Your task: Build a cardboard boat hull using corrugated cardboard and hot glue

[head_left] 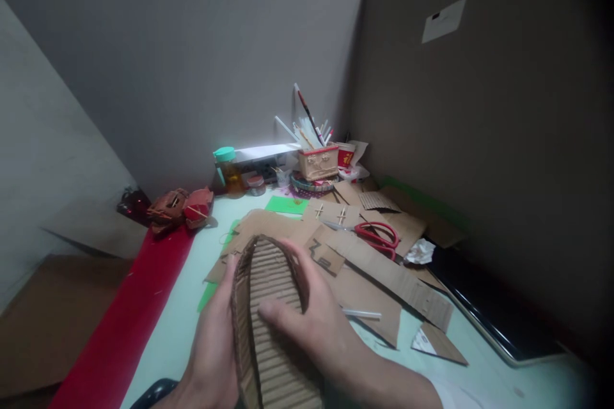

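Both hands hold a boat-shaped piece made of corrugated cardboard (272, 268), with a ribbed floor and a low wall around its pointed far end. My left hand (215, 332) is closed along the left wall, most of its fingers hidden behind it. My right hand (326, 313) grips the right side, its thumb pressed on the ribbed floor inside and its fingers round the outside of the wall. The near end runs out of view at the bottom. Beyond it lie flat cardboard pieces (268, 225) and red-handled scissors (378, 236).
Cardboard strips (398, 281) and a white stick (362, 314) lie on the pale table (167, 332). A dark flat device (484, 307) rests at right. Behind stand a pen box (319, 163), a red cup (345, 154) and a teal-lidded bottle (231, 172). Walls meet behind the table.
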Demonstrator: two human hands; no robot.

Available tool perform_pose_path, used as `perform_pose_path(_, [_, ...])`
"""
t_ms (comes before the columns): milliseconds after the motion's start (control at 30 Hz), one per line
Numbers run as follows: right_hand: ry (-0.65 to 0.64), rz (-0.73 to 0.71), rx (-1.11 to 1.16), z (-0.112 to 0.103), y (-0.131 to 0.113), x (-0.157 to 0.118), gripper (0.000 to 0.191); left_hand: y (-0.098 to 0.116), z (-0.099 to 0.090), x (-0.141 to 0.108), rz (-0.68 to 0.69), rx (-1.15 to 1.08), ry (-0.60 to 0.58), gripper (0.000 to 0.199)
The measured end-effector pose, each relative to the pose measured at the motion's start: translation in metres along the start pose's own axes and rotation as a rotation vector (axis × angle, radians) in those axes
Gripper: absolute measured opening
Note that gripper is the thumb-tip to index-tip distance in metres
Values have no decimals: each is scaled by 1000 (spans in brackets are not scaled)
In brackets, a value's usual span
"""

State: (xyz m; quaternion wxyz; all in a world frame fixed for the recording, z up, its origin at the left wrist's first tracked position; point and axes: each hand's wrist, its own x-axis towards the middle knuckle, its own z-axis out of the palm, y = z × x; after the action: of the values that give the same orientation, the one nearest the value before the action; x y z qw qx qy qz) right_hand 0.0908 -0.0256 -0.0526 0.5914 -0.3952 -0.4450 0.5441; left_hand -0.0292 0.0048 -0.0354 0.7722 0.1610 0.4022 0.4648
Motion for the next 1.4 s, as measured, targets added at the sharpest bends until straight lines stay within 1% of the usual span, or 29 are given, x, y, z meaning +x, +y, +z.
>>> perform_pose_path(100, [52,-24,-102,-7,2,10,63,-2,-1,-2,40,-3,-26,43])
perform_pose_path(200, [93,-40,-119,-12,1,16,54,-3,-2,-5,59,6,-57,38])
perform_pose_path(267, [103,-59,-123,-15,1,18,49,-4,-3,-6,65,19,-75,40])
perform_pose_path(400, [103,-78,-116,-19,3,21,45,-8,-4,-8,26,96,-83,54])
perform_pose_path(500, [110,-85,-96,-22,7,25,45,-12,-8,-9,-31,286,-93,73])
perform_pose_path(567, [107,-84,-77,-23,8,26,45,-14,-11,-9,-42,399,-119,86])
perform_pose_path(633, [89,-72,-45,-23,6,27,47,-14,-13,-8,-33,442,-138,96])
perform_pose_path(700, [58,-50,-6,-23,3,26,47,-12,-13,-6,-18,443,-154,101])
perform_pose_path(767, [28,-22,27,-22,1,23,46,-7,-12,-5,-10,442,-156,98])
perform_pose_path(833, [-7,13,58,-21,1,21,49,-1,-10,-4,6,433,-145,94])
perform_pose_path(900, [-40,45,77,-20,3,19,58,4,-8,-3,33,422,-128,91])
perform_pose_path(1033, [-90,90,92,-17,8,15,88,12,-6,1,88,398,-125,82])
perform_pose_path(1100, [-108,106,99,-15,9,14,102,13,-8,4,121,392,-130,82])
perform_pose_path(1133, [-117,110,100,-14,9,13,105,12,-8,5,139,393,-127,83])
perform_pose_path(1200, [-124,119,91,-11,8,12,109,11,-11,8,177,403,-106,87])
perform_pose_path(1267, [-126,143,59,-8,7,11,110,10,-13,10,220,416,-85,87])
perform_pose_path(1333, [-104,151,-45,-7,6,10,105,9,-14,12,269,427,-69,81])
perform_pose_path(1400, [-75,114,-183,-8,6,10,97,9,-13,12,303,432,-69,77])
